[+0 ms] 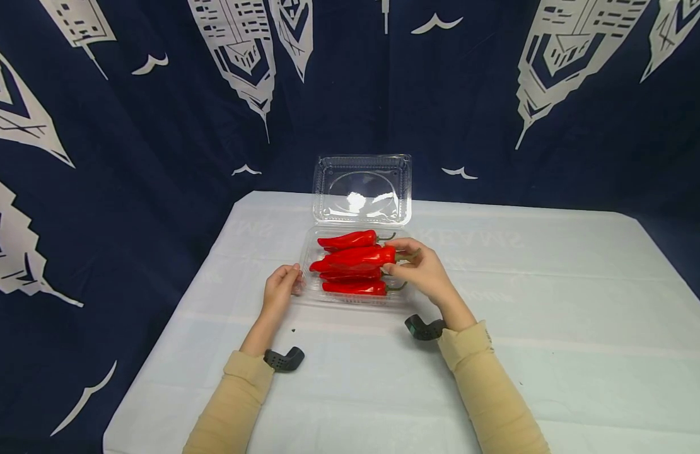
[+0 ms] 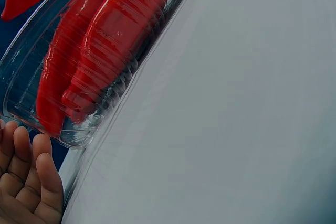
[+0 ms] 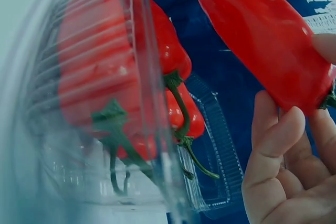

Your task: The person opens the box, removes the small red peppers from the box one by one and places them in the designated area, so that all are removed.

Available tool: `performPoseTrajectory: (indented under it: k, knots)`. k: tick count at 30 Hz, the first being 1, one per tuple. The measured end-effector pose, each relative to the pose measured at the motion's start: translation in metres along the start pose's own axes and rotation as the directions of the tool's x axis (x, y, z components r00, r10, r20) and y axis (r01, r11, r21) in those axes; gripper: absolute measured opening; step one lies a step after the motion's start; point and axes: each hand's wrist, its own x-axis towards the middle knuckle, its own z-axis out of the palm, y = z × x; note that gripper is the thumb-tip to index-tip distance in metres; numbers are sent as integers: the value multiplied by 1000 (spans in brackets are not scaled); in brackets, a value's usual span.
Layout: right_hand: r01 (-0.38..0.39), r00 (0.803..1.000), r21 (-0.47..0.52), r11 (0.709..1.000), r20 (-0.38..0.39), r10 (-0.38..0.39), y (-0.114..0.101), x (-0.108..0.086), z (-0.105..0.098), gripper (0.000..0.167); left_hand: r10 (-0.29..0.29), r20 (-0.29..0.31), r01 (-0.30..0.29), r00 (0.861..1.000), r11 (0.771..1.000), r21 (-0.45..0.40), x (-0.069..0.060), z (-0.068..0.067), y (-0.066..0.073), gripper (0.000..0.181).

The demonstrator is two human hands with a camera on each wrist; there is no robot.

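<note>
My right hand pinches a red pepper near its green stem and holds it over a clear plastic clamshell box. In the right wrist view this pepper hangs apart from the others, between thumb and fingers. Several more red peppers lie side by side in the box's base, stems to the right. At the left end of the box is my left hand. Its loosely bent fingers touch the end wall near the corner in the left wrist view.
The box's clear lid stands open at the back, hinged to the base. A white cloth covers the table. Behind it hangs a dark blue curtain with white building prints. A small dark speck lies near the left wrist.
</note>
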Motion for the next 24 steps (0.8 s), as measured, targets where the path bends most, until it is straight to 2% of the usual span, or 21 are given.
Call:
performPoseTrajectory:
  k: [7, 14, 15, 19, 24]
  knots:
    - [13, 996, 26, 1000, -94, -10, -3, -1, -7, 40, 20, -12, -20, 1000, 1000, 21, 0, 0, -2, 24]
    - [31, 986, 68, 997, -164, -20, -5, -1, -13, 41, 10, 9, -10, 1000, 1000, 29, -16, 5, 30, 22]
    - [30, 984, 65, 997, -176, -18, -5, -1, -14, 41, 8, 8, -8, 1000, 1000, 27, -16, 5, 31, 23]
    - [28, 975, 54, 998, -223, -15, -5, -1, -17, 41, -1, 3, 1, 1000, 1000, 31, -16, 5, 30, 22]
    - [41, 960, 67, 997, -278, -21, -4, 0, -21, 43, -15, -1, 15, 1000, 999, 36, -6, 2, 12, 23]
